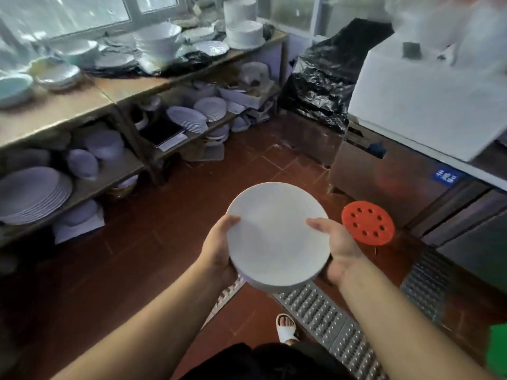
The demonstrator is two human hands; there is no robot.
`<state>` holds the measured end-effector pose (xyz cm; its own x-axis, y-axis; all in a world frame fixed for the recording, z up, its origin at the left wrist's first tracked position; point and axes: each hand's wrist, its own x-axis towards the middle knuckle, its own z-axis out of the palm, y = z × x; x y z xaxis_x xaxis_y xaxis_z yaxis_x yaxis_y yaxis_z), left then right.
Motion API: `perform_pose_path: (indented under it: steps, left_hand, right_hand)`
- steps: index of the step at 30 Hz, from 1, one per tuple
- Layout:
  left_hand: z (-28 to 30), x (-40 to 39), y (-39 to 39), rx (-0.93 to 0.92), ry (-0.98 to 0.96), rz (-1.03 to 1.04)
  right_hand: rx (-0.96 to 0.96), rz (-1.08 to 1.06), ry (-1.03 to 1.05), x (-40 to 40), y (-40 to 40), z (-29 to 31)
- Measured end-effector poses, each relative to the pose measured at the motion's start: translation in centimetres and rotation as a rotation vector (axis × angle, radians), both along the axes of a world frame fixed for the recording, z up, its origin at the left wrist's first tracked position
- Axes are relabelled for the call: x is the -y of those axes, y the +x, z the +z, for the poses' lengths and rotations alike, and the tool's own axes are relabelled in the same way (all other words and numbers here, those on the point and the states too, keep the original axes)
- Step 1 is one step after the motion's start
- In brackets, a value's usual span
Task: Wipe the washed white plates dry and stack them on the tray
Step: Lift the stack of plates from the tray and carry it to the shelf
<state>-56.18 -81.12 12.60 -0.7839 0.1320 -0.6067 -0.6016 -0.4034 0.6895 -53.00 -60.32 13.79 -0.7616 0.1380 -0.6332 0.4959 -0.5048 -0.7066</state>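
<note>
Holding one white plate (277,234) at mid-frame, above the red tile floor (153,242). Left hand (219,250) grips left rim, right hand (336,248) grips right rim, thumbs on top.

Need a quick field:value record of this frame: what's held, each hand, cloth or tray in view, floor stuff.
held: white plate, over the floor
left hand: grips the plate's left rim, thumb on top
right hand: grips the right rim, thumb on top
cloth: none visible
tray: none identifiable
floor: red perforated disc right of the plate; metal drain grate below it
left side: shelves stacked with white dishes
</note>
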Motion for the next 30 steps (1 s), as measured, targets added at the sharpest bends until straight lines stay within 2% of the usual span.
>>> perform_pose_path:
  steps: [7,15,22,30]
  left_hand:
    - [1.3,1.3,-6.6,-0.024,-0.019,0.337]
    - [0.8,8.0,-12.2,0.02,0.007,0.635]
    - [-0.3,17.5,-19.5,0.003,0.026,0.732]
    - [0.6,28.0,-29.0,-0.029,0.043,0.744]
  right_hand:
    - [-0.001,0.33,-0.025,1.4,-14.1,0.4]
    - [0.056,0.641,-0.147,10.1,-25.8,-0.8]
    - [0.106,0.762,-0.11,20.6,-35.0,-2.1]
    - [0.053,0.738,-0.073,31.2,-44.8,-0.9]
